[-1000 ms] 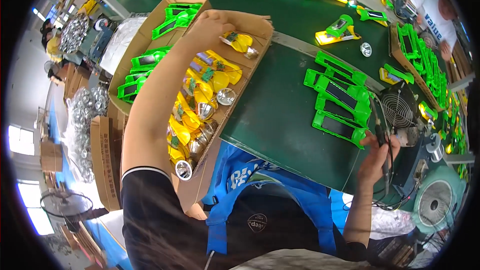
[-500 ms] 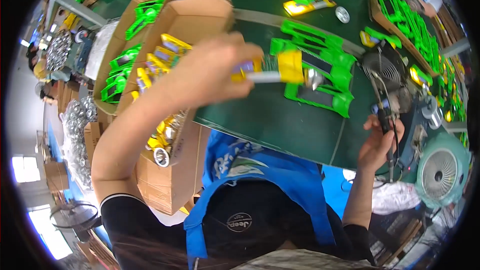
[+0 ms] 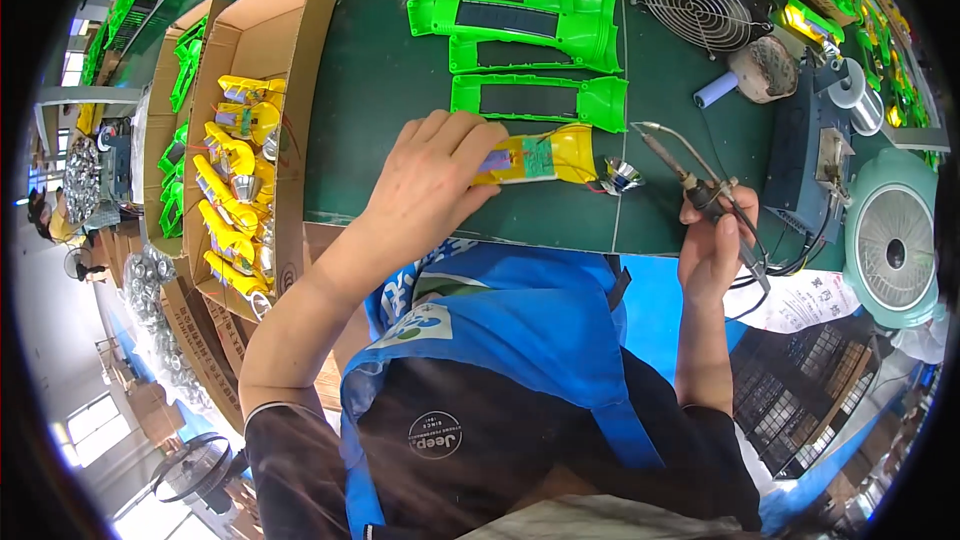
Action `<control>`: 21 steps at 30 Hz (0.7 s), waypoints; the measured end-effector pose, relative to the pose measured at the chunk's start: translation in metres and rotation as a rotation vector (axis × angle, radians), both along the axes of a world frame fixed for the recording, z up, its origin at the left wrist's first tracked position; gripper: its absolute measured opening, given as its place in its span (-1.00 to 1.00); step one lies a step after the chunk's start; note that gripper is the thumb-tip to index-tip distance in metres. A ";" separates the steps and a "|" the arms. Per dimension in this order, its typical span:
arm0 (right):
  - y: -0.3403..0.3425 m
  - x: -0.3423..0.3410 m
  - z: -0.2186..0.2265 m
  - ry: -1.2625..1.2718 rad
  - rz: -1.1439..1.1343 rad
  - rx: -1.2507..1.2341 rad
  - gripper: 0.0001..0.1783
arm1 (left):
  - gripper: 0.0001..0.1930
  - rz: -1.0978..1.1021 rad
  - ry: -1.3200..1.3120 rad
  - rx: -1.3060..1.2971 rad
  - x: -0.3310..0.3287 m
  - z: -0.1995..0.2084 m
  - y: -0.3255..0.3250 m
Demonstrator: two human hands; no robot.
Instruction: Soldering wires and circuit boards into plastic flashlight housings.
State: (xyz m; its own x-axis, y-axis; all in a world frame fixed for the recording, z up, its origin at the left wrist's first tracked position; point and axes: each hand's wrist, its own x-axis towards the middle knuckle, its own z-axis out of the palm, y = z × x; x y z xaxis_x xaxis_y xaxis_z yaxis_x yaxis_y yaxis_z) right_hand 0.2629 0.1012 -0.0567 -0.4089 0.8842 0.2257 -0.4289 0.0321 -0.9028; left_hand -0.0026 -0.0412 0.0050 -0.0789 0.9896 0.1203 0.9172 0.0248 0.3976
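Observation:
My left hand [image 3: 437,168] is closed round the left end of a yellow flashlight housing [image 3: 573,152] at the bench's near edge. A green circuit board [image 3: 537,157] shows inside the housing. Off its right end sits a silver reflector [image 3: 622,176], joined by thin wires. In my right hand [image 3: 717,232] is a soldering iron [image 3: 705,197], gripped by its dark handle, its tip pointing up and left above the bench. Just beyond the housing lie several green casings with dark panels [image 3: 530,100].
At the left, a cardboard box [image 3: 300,50] holds several yellow housings with reflectors; a second box of green casings [image 3: 180,170] adjoins it. To the right are a black fan [image 3: 697,2], a blue soldering station [image 3: 803,175], a solder spool [image 3: 857,98] and a teal fan [image 3: 893,250].
My left hand has brought the yellow housing down onto the bench near edge. My right hand has lifted the soldering iron from beside the station and moved it left toward the housing. The view has shifted.

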 end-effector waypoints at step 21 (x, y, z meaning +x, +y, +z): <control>-0.001 0.001 -0.001 0.060 0.006 -0.052 -0.71 | -0.56 -0.027 0.042 0.136 -0.002 0.010 -0.006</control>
